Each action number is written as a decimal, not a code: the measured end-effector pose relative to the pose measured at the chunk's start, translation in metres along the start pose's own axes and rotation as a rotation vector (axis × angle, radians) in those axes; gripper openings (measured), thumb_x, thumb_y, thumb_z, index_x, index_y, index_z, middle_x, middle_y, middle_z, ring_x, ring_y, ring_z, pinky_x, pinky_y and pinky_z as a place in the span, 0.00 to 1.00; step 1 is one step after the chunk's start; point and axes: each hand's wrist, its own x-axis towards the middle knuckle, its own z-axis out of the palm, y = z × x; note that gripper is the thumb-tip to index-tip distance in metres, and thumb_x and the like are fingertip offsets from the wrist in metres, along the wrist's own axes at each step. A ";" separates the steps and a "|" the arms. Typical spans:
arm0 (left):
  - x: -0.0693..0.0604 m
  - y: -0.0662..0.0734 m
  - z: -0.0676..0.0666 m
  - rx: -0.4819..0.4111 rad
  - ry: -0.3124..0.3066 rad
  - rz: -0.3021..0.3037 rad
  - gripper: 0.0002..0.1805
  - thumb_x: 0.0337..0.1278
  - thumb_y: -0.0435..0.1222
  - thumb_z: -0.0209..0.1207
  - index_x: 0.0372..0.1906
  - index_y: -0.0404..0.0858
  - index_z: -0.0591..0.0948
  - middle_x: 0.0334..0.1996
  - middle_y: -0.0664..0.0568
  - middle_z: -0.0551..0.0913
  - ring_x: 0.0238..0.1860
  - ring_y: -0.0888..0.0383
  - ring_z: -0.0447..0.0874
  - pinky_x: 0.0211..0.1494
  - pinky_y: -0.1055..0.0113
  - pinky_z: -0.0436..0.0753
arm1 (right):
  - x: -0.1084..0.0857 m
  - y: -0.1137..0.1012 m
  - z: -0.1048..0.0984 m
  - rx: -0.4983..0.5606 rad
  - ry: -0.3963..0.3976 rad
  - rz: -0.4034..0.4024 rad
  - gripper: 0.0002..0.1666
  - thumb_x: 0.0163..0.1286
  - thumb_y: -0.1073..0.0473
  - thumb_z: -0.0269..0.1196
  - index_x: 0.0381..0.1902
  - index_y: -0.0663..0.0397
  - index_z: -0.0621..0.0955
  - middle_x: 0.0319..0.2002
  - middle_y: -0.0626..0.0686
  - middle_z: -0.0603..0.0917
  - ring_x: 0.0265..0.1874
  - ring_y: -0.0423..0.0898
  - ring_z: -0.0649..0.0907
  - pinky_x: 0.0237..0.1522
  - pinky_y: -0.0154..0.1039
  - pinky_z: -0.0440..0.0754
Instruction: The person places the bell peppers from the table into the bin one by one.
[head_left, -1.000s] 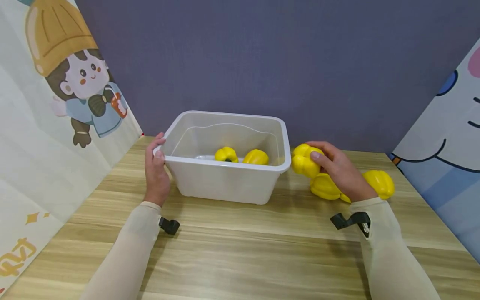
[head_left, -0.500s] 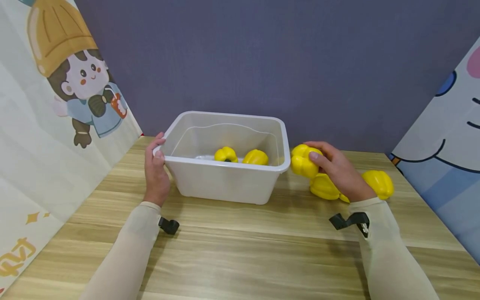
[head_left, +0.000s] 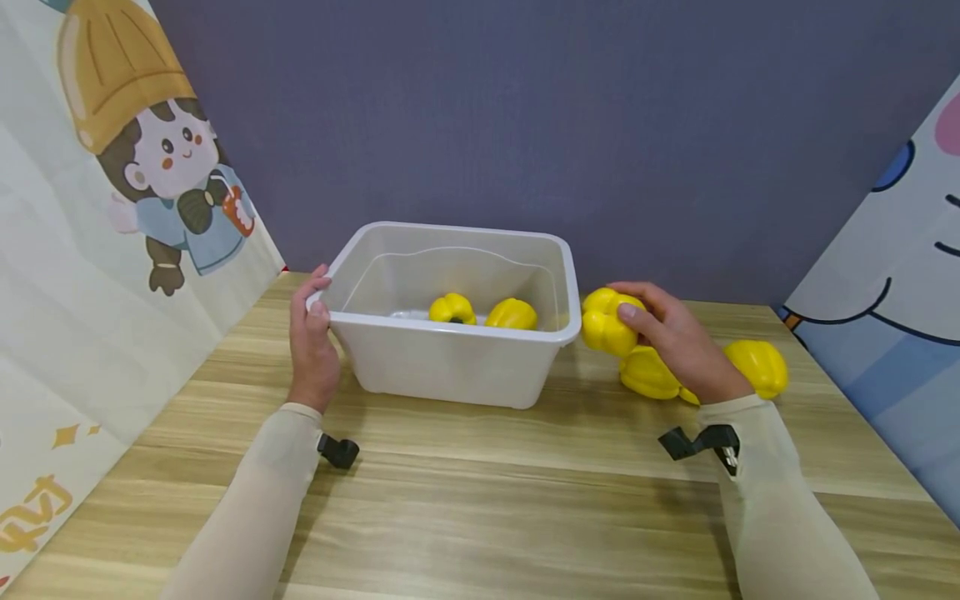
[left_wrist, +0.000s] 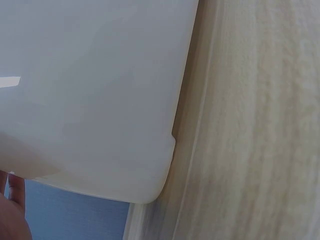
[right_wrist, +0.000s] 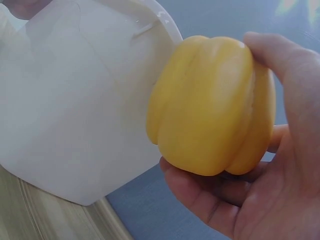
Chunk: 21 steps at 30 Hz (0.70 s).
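A white plastic bin [head_left: 450, 362] stands on the table with two yellow bell peppers inside, one with its dark stem end showing [head_left: 452, 309] and one on its side [head_left: 512, 314]. My left hand [head_left: 311, 350] grips the bin's left rim, thumb at the front corner; the left wrist view shows mostly the bin's wall [left_wrist: 95, 100]. Just outside the bin's right rim, my right hand [head_left: 678, 342] holds another yellow bell pepper [head_left: 609, 322]. In the right wrist view, fingers and thumb curl round that pepper [right_wrist: 210, 107]. Below the right hand lie more peppers [head_left: 648, 373], partly hidden.
One more yellow pepper [head_left: 759, 368] sits right of the right wrist. A dark blue-grey panel [head_left: 487, 117] rises behind the wooden table [head_left: 480, 500]. Printed cartoon sheets flank it at left [head_left: 82, 317] and right [head_left: 885, 333].
Over the last second my right hand has shifted very slightly left with the pepper, then stayed still. The left hand and the bin keep their place.
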 end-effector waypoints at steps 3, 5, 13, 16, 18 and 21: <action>0.000 -0.001 0.000 0.002 0.001 0.006 0.28 0.71 0.46 0.39 0.62 0.29 0.70 0.72 0.47 0.68 0.73 0.52 0.60 0.70 0.63 0.61 | 0.000 0.000 0.000 0.002 0.002 -0.003 0.32 0.78 0.39 0.49 0.72 0.48 0.66 0.60 0.54 0.72 0.50 0.53 0.78 0.51 0.36 0.80; 0.000 -0.002 0.000 0.000 0.003 0.003 0.27 0.71 0.45 0.39 0.62 0.29 0.70 0.72 0.47 0.68 0.74 0.52 0.60 0.70 0.63 0.61 | -0.001 -0.001 -0.001 0.004 0.004 -0.003 0.32 0.78 0.39 0.49 0.72 0.48 0.66 0.60 0.54 0.72 0.50 0.53 0.78 0.51 0.35 0.80; -0.001 -0.003 0.000 -0.013 0.003 0.004 0.27 0.71 0.43 0.38 0.62 0.27 0.69 0.72 0.45 0.67 0.74 0.51 0.59 0.71 0.63 0.60 | -0.002 -0.003 -0.001 0.019 0.012 -0.008 0.33 0.78 0.38 0.49 0.73 0.48 0.66 0.60 0.54 0.72 0.50 0.53 0.79 0.50 0.35 0.80; 0.000 -0.004 0.000 -0.007 0.005 0.008 0.27 0.71 0.44 0.39 0.62 0.27 0.70 0.71 0.44 0.68 0.74 0.51 0.60 0.71 0.63 0.60 | -0.002 -0.004 0.000 0.017 0.038 -0.003 0.34 0.78 0.38 0.49 0.73 0.48 0.66 0.60 0.54 0.72 0.50 0.53 0.78 0.50 0.34 0.80; 0.000 -0.005 0.000 -0.003 0.006 0.005 0.27 0.71 0.45 0.40 0.62 0.28 0.70 0.71 0.45 0.68 0.73 0.52 0.60 0.71 0.64 0.60 | -0.002 -0.005 0.001 0.014 0.062 -0.004 0.34 0.78 0.37 0.48 0.73 0.48 0.66 0.60 0.54 0.73 0.50 0.53 0.78 0.50 0.34 0.79; 0.000 -0.006 0.000 -0.009 0.005 0.013 0.28 0.72 0.47 0.41 0.62 0.28 0.70 0.71 0.47 0.68 0.73 0.53 0.61 0.71 0.64 0.60 | -0.002 -0.006 0.002 0.011 0.094 -0.013 0.34 0.78 0.37 0.48 0.72 0.48 0.66 0.59 0.53 0.73 0.49 0.53 0.78 0.50 0.34 0.79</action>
